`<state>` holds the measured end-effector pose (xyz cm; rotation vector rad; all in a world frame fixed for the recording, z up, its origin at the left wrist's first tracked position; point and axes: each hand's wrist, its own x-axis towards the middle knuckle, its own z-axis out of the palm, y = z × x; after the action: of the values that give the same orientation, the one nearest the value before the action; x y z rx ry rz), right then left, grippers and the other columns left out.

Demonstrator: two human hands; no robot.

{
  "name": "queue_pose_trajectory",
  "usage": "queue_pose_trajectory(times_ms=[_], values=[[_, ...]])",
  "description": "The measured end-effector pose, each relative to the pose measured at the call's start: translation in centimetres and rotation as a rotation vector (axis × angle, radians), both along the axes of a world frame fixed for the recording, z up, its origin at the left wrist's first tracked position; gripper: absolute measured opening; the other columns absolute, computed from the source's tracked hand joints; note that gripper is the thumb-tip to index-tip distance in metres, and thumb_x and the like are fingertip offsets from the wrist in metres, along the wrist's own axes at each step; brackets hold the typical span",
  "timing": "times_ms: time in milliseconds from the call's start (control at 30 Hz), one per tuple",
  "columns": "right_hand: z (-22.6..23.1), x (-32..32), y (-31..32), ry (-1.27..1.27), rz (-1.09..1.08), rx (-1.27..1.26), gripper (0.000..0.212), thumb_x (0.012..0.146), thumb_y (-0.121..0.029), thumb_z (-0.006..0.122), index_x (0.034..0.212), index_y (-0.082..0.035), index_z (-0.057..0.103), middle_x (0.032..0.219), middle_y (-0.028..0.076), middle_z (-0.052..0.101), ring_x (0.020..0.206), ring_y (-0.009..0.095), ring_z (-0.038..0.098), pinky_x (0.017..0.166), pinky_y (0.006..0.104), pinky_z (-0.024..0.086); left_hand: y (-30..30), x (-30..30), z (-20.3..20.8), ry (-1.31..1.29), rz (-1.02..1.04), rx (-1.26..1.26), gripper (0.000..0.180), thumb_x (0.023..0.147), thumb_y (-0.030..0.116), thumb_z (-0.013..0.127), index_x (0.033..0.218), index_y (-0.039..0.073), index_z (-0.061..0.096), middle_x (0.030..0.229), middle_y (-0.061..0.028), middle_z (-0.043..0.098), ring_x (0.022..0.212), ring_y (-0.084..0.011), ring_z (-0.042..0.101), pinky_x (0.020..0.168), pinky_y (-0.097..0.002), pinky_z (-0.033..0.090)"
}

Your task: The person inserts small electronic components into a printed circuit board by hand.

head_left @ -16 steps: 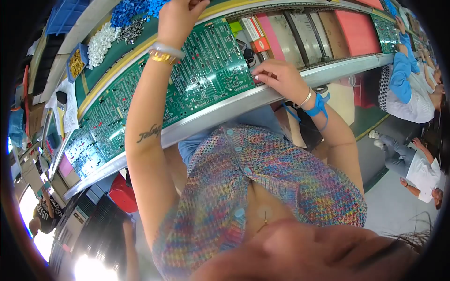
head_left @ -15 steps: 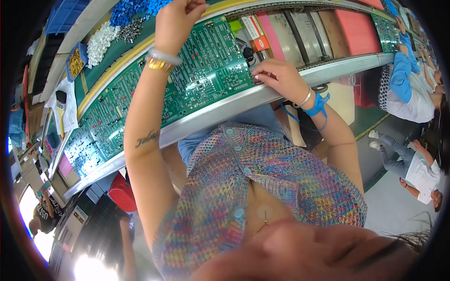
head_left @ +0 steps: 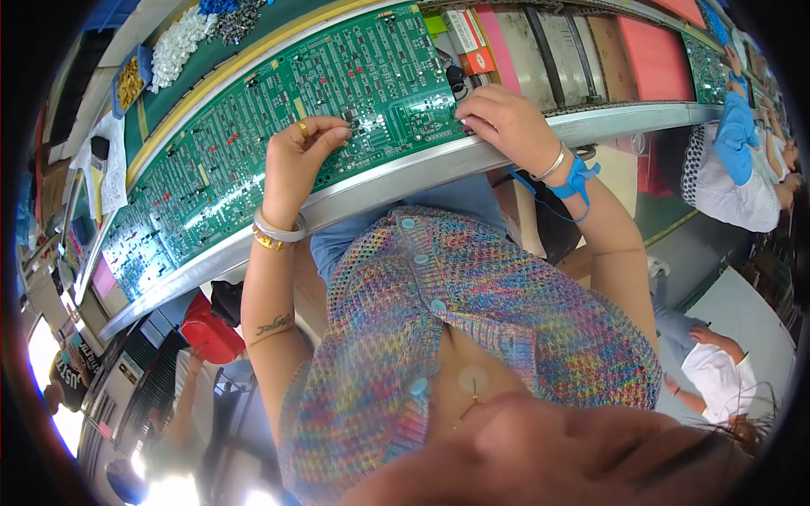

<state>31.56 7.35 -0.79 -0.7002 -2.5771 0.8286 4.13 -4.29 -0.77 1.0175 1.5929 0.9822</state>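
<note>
A long green circuit board [head_left: 384, 93], full of small parts and a few red ones, lies along the metal rail in front of me. My left hand [head_left: 305, 160] is over its near side, with thumb and index finger pinched together; whatever may be between them is too small to make out. At the board's right end is my right hand [head_left: 510, 128], fingers curled and closed, tips by the corner. What those fingers hold, if anything, is hidden. More green board [head_left: 181, 198] stretches to the left along the same rail.
A silver rail [head_left: 396, 167] borders the near side. Beyond the boards sit white connectors [head_left: 181, 46], dark small parts [head_left: 239, 24] and a blue bin [head_left: 132, 80] of brass-coloured pieces. A red-and-white box [head_left: 469, 42] and a pink-red panel [head_left: 658, 59] lie right. Another person's blue sleeve [head_left: 734, 126] shows far right.
My left hand has come back from the far parts to the near side of the board, fingers pinched. My right hand has stayed by the board's right end, shifting only slightly.
</note>
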Motion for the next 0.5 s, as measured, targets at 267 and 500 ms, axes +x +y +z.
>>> queue_pose_trajectory(times_ms=[267,500], values=[[0.4,-0.3,-0.8,-0.140,0.064,0.222,0.015,0.074,-0.004,0.060,0.088,-0.006,0.058,0.089,0.006,0.056,0.083,0.024,0.055,0.071,0.0342,0.047,0.5,0.8,-0.4,-0.010,-0.008,0.016,0.013,0.082,0.006,0.067,0.093,-0.001,0.066,0.078,-0.0010,0.064,0.070,-0.0052,0.056,0.066,-0.0185,0.047],[2.4,-1.8,2.8,-0.054,0.026,-0.036,0.022,0.079,-0.011,0.059,0.101,-0.008,0.062,0.090,0.007,0.059,0.086,0.026,0.057,0.075,0.0357,0.047,-1.0,0.9,0.6,0.045,-0.005,0.065,0.012,0.082,0.001,0.063,0.093,-0.001,0.067,0.089,-0.0060,0.067,0.076,-0.0109,0.062,0.071,-0.0232,0.050]])
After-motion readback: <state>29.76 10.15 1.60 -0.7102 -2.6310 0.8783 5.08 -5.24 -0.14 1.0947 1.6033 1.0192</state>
